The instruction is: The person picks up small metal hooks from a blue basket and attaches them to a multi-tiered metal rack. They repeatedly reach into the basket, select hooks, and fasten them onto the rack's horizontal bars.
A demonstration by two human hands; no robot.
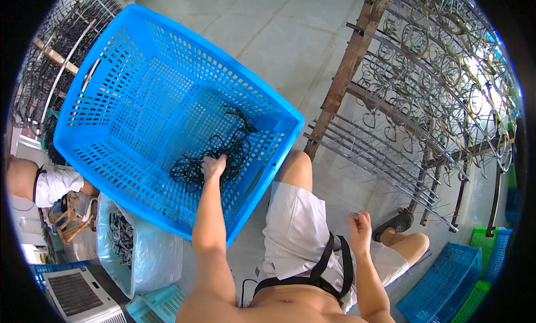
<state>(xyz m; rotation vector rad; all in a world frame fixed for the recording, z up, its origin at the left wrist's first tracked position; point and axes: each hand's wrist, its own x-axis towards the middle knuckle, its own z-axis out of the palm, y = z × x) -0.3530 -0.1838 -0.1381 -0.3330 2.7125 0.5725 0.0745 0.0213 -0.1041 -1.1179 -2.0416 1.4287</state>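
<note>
Grey floor (273, 44) of workshop runs toward 12 o'clock; at 2 o'clock stands a rack (352, 55) w/ many bent metal loops (441, 61). Big blue basket (84, 114) is at 10 o'clock. Black looped pcs (240, 147) lie tangled inside, toward its 5 o'clock corner, and my L hand (213, 167) is down on them. Its fingertips are partly hidden, so I can't tell if they are clamped. My R hand (362, 227) is at 4 o'clock, outside the basket, fingers curled together; nothing btwn them is clear to me. Re progress: some pcs are in the basket, in one unsorted heap, and much of its btm is bare; early or late stage, I can't judge. Open bag (156, 261) at 8 o'clock also has dark pcs (121, 234). Brands, labels, writing: none I can read.
</note>
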